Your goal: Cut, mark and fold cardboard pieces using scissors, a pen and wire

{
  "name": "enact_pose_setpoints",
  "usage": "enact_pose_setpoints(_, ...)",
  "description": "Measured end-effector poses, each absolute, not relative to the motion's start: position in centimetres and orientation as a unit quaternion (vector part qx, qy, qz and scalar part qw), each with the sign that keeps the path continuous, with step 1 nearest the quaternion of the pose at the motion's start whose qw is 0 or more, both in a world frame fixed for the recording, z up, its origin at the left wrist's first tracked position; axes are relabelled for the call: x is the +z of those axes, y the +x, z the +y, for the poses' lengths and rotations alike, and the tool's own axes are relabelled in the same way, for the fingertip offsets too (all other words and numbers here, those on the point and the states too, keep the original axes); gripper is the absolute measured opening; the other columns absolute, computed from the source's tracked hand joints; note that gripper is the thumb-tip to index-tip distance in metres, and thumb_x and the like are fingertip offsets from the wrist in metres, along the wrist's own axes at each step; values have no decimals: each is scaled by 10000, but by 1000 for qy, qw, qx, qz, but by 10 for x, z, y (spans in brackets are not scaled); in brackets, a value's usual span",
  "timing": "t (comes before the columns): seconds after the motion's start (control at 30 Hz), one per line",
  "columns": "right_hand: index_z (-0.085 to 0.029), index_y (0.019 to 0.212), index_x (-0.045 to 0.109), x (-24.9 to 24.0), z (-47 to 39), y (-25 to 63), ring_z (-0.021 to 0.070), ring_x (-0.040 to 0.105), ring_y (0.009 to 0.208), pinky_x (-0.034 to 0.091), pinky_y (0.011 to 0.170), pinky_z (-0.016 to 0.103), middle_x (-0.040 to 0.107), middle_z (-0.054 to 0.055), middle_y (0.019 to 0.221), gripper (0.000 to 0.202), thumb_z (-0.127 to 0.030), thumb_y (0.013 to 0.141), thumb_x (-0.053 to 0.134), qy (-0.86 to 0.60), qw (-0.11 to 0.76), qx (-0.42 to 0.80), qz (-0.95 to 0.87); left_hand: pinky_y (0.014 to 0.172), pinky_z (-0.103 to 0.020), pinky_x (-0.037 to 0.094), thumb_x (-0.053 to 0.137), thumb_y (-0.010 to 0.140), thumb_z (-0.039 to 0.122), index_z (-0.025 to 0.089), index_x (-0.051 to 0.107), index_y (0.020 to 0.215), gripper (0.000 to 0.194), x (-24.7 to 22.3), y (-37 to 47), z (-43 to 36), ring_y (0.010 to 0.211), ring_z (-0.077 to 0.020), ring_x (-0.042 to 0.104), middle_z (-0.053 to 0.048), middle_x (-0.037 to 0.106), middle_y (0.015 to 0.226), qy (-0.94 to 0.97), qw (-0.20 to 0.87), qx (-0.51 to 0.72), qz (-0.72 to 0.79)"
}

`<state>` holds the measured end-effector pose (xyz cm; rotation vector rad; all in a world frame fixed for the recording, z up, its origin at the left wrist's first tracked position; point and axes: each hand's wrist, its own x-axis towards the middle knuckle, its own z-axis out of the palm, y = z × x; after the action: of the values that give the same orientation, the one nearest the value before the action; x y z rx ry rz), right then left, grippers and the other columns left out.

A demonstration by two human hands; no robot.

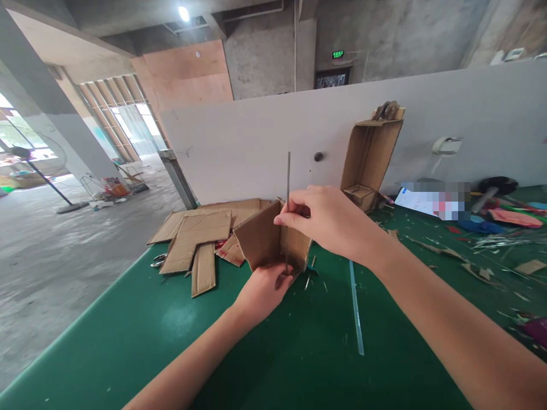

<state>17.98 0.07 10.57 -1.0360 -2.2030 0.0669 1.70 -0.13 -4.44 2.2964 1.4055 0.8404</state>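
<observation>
A thin grey rod (288,176) stands upright in front of an open cardboard box (265,234) on the green table. My right hand (325,219) pinches the rod at mid-height between thumb and fingers. Lower down, my left hand (267,287) is closed around the rod's bottom end at the box's near opening. Its fingertips are partly hidden, and so is the floor of the box. Just right of the box lies a small tool with a teal part (313,271).
Flat cardboard pieces (196,233) and scissors (158,261) lie left. A clear strip (356,310) lies right of centre. A tall cardboard box (370,154) leans on the white partition (256,136). Further right are a phone (427,203), scraps and cables.
</observation>
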Motion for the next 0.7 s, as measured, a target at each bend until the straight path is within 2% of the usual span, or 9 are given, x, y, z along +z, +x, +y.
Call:
enact_pose_setpoints(0.07,-195,675,628,105,2,181,106,504,591,329,645,291,633,-18,672,228,-356,836,610,-395,345,22,-851,721,-301,500,505,839,223,189,634,990,201,-34,17,-3,794,-195,650,-64,691,927,819,147,282,477)
enact_pose_setpoints(0.17,-195,658,620,106,3,182,93,475,554,323,651,292,614,-29,633,251,-371,836,609,-391,338,24,-856,754,-302,516,512,840,241,170,590,1072,256,-12,19,-10,846,-196,650,-71,688,937,810,161,328,459)
enact_pose_setpoints(0.23,-198,662,620,107,4,183,90,467,538,322,651,294,604,-36,610,248,-377,833,609,-386,336,33,-859,741,-267,522,502,850,245,174,582,1065,240,8,23,-15,852,-174,651,-55,690,941,790,184,374,449)
enact_pose_setpoints(0.33,-199,665,613,107,5,185,93,475,537,325,642,293,603,-39,600,232,-355,836,602,-383,335,48,-859,674,-242,509,504,854,251,183,609,1020,208,37,27,-20,802,-160,649,-30,697,895,769,156,419,457)
enact_pose_setpoints(0.47,-192,684,606,104,2,184,113,511,601,341,634,284,615,-19,640,232,-350,852,574,-378,350,39,-856,558,-237,444,484,865,277,186,664,901,205,64,27,-19,632,-148,612,-9,684,733,780,99,372,493)
enact_pose_setpoints(0.57,-193,884,610,96,5,186,139,555,752,384,693,275,647,17,817,199,-362,893,506,-337,437,24,-834,511,-225,391,497,848,271,201,657,809,178,73,24,-16,567,-128,574,10,662,684,796,71,323,506)
enact_pose_setpoints(0.63,-182,1065,551,85,16,191,153,561,877,409,766,281,635,59,992,260,-367,927,430,-328,506,15,-797,474,-214,355,503,840,265,207,626,740,169,76,21,-14,536,-117,553,25,638,641,808,71,295,506)
enact_pose_setpoints(0.7,-157,1177,483,69,34,199,175,547,985,407,854,309,598,107,1113,331,-361,943,367,-368,514,7,-775,458,-210,341,498,842,265,209,595,699,181,78,20,-12,526,-115,550,31,623,614,812,79,278,507)
